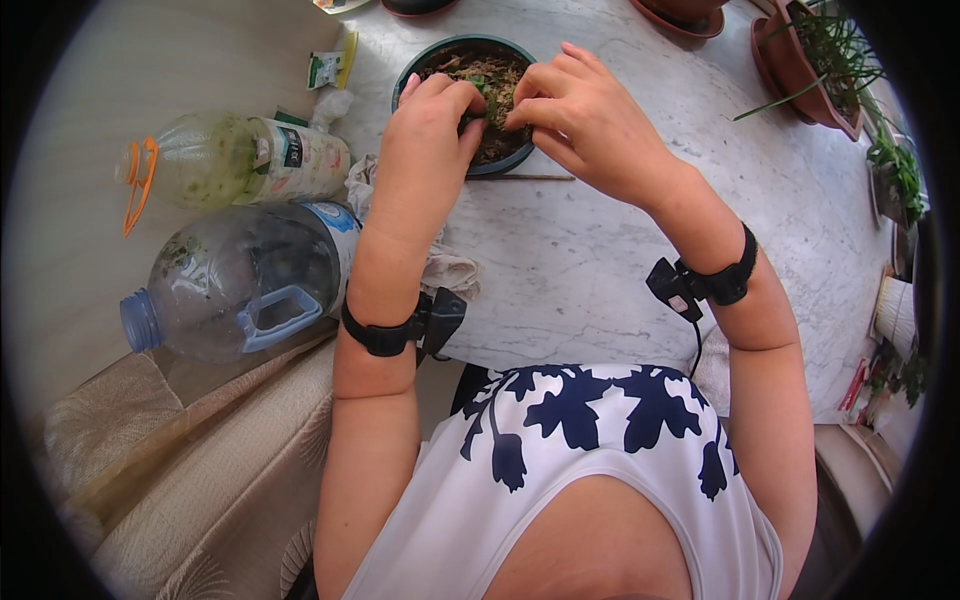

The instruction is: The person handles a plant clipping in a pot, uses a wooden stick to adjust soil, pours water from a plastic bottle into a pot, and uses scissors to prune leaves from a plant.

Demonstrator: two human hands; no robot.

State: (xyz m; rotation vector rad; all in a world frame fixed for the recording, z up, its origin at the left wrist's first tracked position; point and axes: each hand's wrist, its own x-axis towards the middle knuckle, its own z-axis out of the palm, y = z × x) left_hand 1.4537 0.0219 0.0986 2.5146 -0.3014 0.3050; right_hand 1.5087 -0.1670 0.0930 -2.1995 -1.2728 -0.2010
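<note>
A round dark green plant pot (pixel 459 41) stands on the marble surface, filled with soil and dry plant matter. Small green leaves (pixel 477 82) show in its middle. Over the pot's left side is my left hand (pixel 437 112), thumb and index finger bent towards each other beside the leaves; whether anything is pinched there cannot be told. My right hand (pixel 574 109) reaches in from the right with curled fingers, its fingertips at the soil by the pot's right rim. What those fingertips touch is unclear. A thin stick (pixel 521 178) lies just below the pot.
Two large plastic bottles, one with an orange handle (pixel 225 159) and one with a blue handle (pixel 247 277), are at the left. A crumpled cloth (pixel 452 271) lies near my left forearm. Brown planters (pixel 806 71) with green plants stand at the upper right of the marble table (pixel 570 285).
</note>
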